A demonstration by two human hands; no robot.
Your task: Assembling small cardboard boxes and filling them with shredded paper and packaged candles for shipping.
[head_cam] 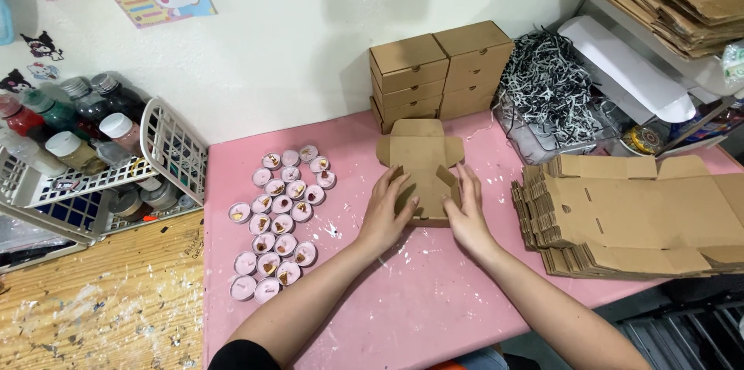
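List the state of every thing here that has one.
Box blank: partly folded, side flaps raised.
Left hand: touching the blank.
Right hand: touching the blank.
Finished boxes: closed, stacked.
Flat blanks: unfolded, piled.
Tealights: unlit, clustered.
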